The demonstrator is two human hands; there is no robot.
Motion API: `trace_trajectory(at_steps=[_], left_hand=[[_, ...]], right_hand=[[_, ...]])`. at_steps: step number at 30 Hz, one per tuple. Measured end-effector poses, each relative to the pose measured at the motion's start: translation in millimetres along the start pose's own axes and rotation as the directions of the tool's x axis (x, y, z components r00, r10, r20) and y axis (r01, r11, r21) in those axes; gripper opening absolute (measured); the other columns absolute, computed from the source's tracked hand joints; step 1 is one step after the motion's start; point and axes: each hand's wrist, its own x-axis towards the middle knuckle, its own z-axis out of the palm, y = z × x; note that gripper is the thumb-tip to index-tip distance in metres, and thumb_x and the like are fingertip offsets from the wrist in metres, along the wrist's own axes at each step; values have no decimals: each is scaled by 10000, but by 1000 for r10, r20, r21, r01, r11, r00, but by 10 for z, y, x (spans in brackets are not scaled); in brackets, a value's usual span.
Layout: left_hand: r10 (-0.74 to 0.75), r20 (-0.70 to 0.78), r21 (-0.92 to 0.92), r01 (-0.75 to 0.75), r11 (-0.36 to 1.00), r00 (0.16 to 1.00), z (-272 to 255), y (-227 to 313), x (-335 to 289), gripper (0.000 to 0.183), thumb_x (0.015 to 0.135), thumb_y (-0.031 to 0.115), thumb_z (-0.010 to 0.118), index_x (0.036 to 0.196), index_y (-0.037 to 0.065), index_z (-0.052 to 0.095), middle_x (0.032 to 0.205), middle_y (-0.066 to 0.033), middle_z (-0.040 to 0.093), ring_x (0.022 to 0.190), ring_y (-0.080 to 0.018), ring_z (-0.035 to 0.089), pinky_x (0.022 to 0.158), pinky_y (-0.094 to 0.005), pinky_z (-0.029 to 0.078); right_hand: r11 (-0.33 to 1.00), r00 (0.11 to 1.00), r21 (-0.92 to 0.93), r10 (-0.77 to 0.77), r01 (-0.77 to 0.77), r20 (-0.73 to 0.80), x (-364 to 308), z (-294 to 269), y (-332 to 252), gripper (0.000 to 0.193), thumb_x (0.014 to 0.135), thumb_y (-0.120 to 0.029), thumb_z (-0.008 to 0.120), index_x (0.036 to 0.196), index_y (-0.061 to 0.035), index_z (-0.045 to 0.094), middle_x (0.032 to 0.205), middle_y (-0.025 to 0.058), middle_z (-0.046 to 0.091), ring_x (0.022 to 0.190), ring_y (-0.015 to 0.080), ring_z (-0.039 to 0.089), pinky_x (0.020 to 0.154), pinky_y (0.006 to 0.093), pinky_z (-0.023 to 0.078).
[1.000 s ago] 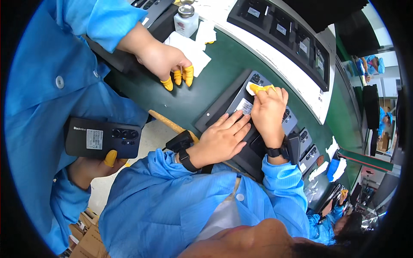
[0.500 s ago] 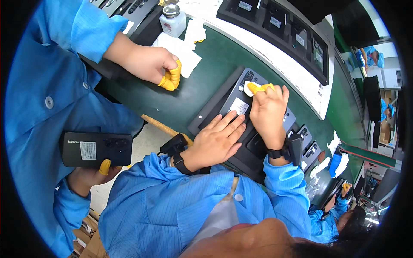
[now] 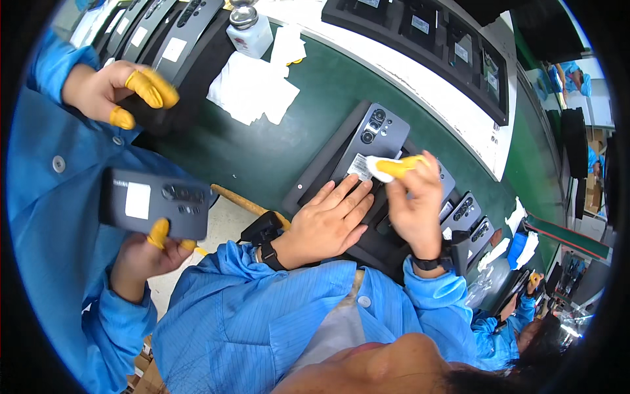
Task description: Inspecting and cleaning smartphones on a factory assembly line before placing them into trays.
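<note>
From where I stand, the whole arrangement hangs on how the dark grey phone [image 3: 392, 141] lies between the worker's two hands. It rests back side up on a black tray [image 3: 321, 167] on the green bench [image 3: 249, 154], its long axis slanting: the camera cluster [image 3: 374, 126] points away and to the worker's right, the other end runs back under the left hand [image 3: 333, 220]. That hand is flat, fingers a little spread, gripping nothing; its fingertips lie on the phone just below the pale label [image 3: 358, 165]. The right hand [image 3: 417, 203] comes in from the other side, so from it the phone lies ahead and to the left. Its thumb and finger, in yellow finger cots [image 3: 412, 164], are pinched together on a folded white cloth [image 3: 380, 169], which sits over the phone's right long edge, beside the label. The cloth is a bit blurred, and I cannot tell whether it touches the surface or hangs just above. The left hand is plainly the nearer, being on the phone itself; the camera end lies beyond both, bare of fingers, with the cloth closer to it than the left fingertips are.
</note>
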Motion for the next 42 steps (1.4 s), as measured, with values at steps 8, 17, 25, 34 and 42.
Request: trace_trajectory(at_steps=[8,17,25,34,42], left_hand=[[-9,50,36,7,999,999,-35,19,25,492,857,322,691,1285,83,655,1459,-111,534,1380,-314,470,1040,-488,458],[-15,98,114,3,993,995,7,31,16,499,851,332,691,1292,103,656,1446,-98,553,1376,-311,481,1059,-487,440],[-49,121,153,30,988,991,-6,70,54,512,820,273,709,1294,87,651,1431,-121,567,1371,-345,485,1077,-500,418],[-48,112,151,30,988,993,19,87,50,494,839,250,688,1302,79,651,1435,-129,564,1379,-343,477,1090,-498,399],[-35,90,136,23,991,995,40,78,26,503,828,219,702,1304,69,642,1456,-129,542,1395,-344,456,1113,-505,369]], right_hand=[[973,954,-7,226,-232,-196,-640,-430,201,223,806,62,621,998,4,718,831,127,621,793,299,618,1110,545,343],[956,928,-62,259,-285,-267,-993,-367,309,257,789,62,633,1023,7,726,868,147,612,862,341,622,1094,570,366],[978,933,-57,175,-203,-314,-971,-396,424,267,691,38,646,943,3,729,809,124,575,784,332,584,973,565,430],[985,927,-43,140,-165,-349,-1031,-423,474,230,667,35,621,880,27,708,789,139,560,751,343,578,920,560,453],[977,924,-58,171,-203,-342,-1065,-446,433,202,673,46,624,863,22,687,748,127,529,732,350,565,924,548,457]])
